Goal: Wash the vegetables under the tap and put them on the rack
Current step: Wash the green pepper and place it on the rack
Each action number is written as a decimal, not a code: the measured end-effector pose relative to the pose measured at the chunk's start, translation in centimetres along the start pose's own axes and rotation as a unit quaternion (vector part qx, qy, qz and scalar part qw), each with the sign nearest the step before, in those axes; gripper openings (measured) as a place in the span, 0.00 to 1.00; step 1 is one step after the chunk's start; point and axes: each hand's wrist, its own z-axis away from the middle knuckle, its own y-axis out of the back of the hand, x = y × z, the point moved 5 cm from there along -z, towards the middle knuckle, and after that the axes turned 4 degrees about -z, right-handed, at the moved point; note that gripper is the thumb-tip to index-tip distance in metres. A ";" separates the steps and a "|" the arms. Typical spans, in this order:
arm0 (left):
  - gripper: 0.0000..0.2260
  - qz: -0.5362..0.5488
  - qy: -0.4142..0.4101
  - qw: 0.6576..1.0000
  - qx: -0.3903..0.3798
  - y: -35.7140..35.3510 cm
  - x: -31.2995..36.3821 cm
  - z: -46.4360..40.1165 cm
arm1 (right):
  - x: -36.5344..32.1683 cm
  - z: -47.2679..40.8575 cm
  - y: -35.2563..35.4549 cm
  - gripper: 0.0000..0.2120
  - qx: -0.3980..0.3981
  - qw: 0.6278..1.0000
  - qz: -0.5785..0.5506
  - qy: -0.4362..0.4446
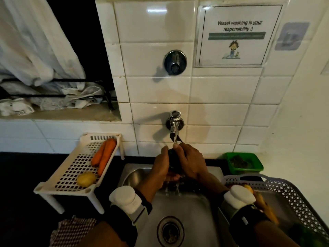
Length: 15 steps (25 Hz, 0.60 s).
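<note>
My left hand (pixel 161 168) and my right hand (pixel 191 161) both clasp a dark green vegetable (pixel 173 158) right under the chrome tap (pixel 174 127), and water runs off it into the steel sink (pixel 178 207). Most of the vegetable is hidden between my fingers. To the left stands a cream plastic rack (pixel 71 175) on legs. It holds two carrots (pixel 104 157) side by side and a potato (pixel 86 179) nearer its front edge.
A grey perforated basket (pixel 284 191) at the right of the sink holds more vegetables, partly hidden by my right wrist. A green tub (pixel 243 164) sits behind it. A checked cloth (pixel 71 230) lies at the front left on the dark counter.
</note>
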 end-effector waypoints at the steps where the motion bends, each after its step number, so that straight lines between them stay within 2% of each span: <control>1: 0.28 -0.049 -0.012 0.999 0.017 -0.1 0.0 -0.3 | 0.5 -0.4 -0.3 0.25 -0.002 0.998 -0.027 -0.053; 3: 0.31 -0.187 -0.056 0.977 0.080 0.5 0.2 -0.5 | 1.9 -1.3 -1.0 0.27 -0.045 0.977 -0.082 -0.191; 4: 0.29 -0.245 -0.086 0.960 0.105 0.8 0.4 -0.4 | 2.6 -1.4 -1.4 0.27 -0.088 0.961 -0.094 -0.244; 6: 0.23 -0.287 -0.106 0.944 0.125 1.2 0.2 -0.3 | 2.6 -1.3 -2.0 0.25 -0.153 0.951 -0.074 -0.258; 9: 0.24 -0.220 -0.042 0.967 0.123 1.5 0.3 -1.0 | 1.4 0.2 -1.3 0.29 -0.096 0.976 -0.051 -0.188; 12: 0.20 -0.046 0.052 0.997 0.027 0.5 -0.3 -0.2 | 0.4 2.1 -0.7 0.31 -0.062 0.997 -0.007 -0.051; 13: 0.18 0.008 0.054 0.998 -0.010 0.0 -0.4 0.4 | 0.1 2.3 -0.8 0.30 -0.071 0.997 0.007 -0.014; 15: 0.15 0.040 0.037 0.998 -0.024 0.0 -0.5 0.6 | 0.2 2.3 -1.2 0.26 -0.074 0.997 0.028 0.014</control>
